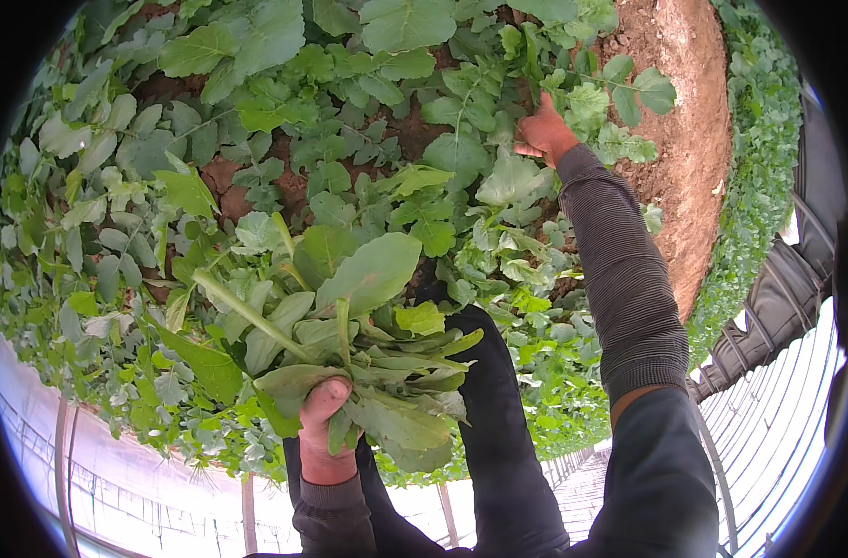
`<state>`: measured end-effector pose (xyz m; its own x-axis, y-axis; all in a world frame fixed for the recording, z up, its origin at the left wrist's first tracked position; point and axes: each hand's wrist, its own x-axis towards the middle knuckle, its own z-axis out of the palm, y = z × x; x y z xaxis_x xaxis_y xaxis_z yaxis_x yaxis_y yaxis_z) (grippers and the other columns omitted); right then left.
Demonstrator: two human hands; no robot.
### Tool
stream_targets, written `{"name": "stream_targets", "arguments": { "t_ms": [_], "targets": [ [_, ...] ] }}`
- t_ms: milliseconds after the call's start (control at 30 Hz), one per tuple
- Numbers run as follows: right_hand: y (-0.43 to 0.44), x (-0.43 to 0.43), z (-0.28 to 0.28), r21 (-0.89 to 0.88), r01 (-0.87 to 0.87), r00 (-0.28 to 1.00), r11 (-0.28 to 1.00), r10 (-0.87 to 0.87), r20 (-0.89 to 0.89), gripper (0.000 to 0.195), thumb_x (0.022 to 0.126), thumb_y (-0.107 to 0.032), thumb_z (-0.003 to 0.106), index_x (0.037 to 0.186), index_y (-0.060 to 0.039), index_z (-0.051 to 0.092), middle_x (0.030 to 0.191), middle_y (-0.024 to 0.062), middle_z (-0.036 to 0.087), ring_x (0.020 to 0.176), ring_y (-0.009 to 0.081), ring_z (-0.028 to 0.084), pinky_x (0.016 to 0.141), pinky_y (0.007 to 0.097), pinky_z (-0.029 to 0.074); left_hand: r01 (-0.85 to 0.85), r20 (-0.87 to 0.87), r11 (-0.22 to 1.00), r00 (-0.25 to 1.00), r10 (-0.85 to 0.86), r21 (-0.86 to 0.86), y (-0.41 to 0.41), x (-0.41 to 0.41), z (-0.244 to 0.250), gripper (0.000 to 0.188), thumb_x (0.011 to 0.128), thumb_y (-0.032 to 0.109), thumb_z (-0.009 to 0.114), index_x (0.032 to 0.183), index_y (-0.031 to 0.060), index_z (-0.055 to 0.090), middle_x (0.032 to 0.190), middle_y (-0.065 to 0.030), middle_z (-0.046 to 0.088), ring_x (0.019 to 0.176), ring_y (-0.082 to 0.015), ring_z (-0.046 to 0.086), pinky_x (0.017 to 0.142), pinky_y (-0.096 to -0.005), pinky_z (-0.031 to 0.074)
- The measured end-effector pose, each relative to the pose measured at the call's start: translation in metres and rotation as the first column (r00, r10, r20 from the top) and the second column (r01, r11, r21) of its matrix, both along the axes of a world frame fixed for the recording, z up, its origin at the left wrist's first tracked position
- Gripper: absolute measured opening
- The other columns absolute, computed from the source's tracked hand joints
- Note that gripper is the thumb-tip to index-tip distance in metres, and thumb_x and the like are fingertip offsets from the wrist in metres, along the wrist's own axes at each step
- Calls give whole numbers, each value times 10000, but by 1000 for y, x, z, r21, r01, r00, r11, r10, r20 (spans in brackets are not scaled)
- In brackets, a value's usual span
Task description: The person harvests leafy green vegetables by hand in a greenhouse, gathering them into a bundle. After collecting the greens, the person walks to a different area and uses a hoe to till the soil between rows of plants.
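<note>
My left hand (326, 425) grips a thick bunch of picked leafy greens (389, 363), its thumb pressed over the broad leaves. Pale cut stems stick out of the bunch toward the upper left. Stretched far forward, my right hand (546, 134) is down among the lobed leaves of a growing plant (511, 178), near the edge of the bed. Leaves cover part of its fingertips, so whether it pinches a stem is unclear. A ribbed dark sleeve covers my right forearm.
Dense leafy plants (256, 104) surround both hands, with patches of brown soil between them. A bare earth path (682, 153) runs along the right, with another green row (759, 181) beyond it. My dark-trousered leg (501, 432) stands among the plants. Greenhouse posts (248, 513) and ribs show at the rim.
</note>
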<state>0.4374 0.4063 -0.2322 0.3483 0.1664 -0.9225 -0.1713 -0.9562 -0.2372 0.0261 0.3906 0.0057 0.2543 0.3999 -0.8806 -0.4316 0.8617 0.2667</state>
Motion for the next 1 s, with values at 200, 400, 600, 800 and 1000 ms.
{"name": "stream_targets", "arguments": {
  "t_ms": [200,400,600,800,1000],
  "targets": [
    [0,-17,1,90,122,991,988,-126,44,948,904,74,490,1602,-225,-78,1433,82,461,936,184,612,696,316,619,-1,-44,1000,999,0,-11,1,-12,3,885,774,225,766,1499,1,310,1323,-253,553,1214,-385,567,1036,-541,494],
    [-13,-9,-38,-80,-425,875,901,432,219,605,886,-121,588,1463,-100,407,1124,147,672,939,260,679,889,344,545,3,-39,1000,999,-3,-1,4,-10,1,882,764,231,777,1488,1,328,1323,-251,550,1205,-371,574,994,-517,530],
    [69,-51,16,261,-679,676,686,447,585,667,850,-237,650,1468,-85,452,1207,219,667,1075,344,669,995,388,505,20,-24,999,1000,-19,38,17,3,5,870,756,239,784,1475,6,352,1321,-234,557,1205,-348,575,1012,-500,521],
    [168,-102,2,461,-790,605,405,389,695,879,875,-251,689,1586,-226,174,1368,192,508,1148,355,594,1078,418,421,22,-8,1000,1000,-22,8,24,2,5,844,754,239,782,1459,8,380,1323,-216,562,1203,-325,579,1021,-472,514],
    [205,-164,22,357,-653,714,668,387,583,839,813,-234,694,1546,-205,287,1443,322,326,1206,402,562,1049,438,465,-28,13,999,1000,28,-23,26,-3,2,833,758,211,779,1465,24,380,1343,-211,554,1218,-326,570,1026,-483,509]
  ]
}}
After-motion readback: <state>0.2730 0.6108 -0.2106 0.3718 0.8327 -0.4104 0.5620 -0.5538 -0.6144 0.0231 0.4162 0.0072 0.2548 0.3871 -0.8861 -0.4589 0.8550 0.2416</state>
